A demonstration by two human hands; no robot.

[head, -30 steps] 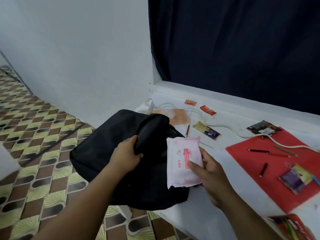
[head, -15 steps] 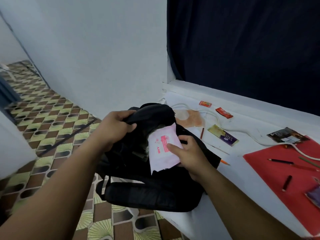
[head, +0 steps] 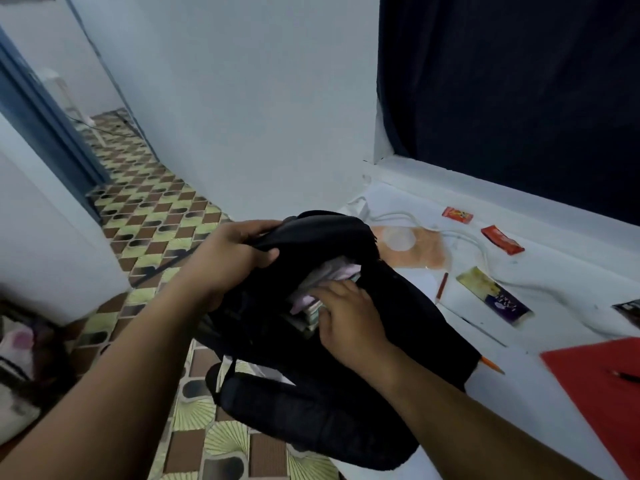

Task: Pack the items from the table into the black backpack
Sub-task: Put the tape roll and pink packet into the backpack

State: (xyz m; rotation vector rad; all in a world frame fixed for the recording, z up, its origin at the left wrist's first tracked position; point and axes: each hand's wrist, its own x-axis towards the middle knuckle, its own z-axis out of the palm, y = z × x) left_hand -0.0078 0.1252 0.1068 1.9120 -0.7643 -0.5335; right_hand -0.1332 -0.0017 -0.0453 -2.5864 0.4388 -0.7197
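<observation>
Both hands work: left hand (head: 228, 261) grips backpack (head: 346, 341) flap; right hand (head: 349, 320) presses pink packet (head: 325, 275); no readable labels.

Premises: a domestic room, plainly furnished. The floor (head: 149, 216) is laid with patterned tiles in brown and yellow-green, running off at 10 o'clock past a blue door frame (head: 45, 133). The walls (head: 242, 98) are bare and painted white. A dark curtain (head: 502, 81) hangs at 1 o'clock above a white worktop (head: 540, 271). Household odds and ends lie on it: snack sachets (head: 457, 214), a pencil (head: 441, 285), a white cable (head: 485, 258), a red sheet (head: 599, 393).
</observation>
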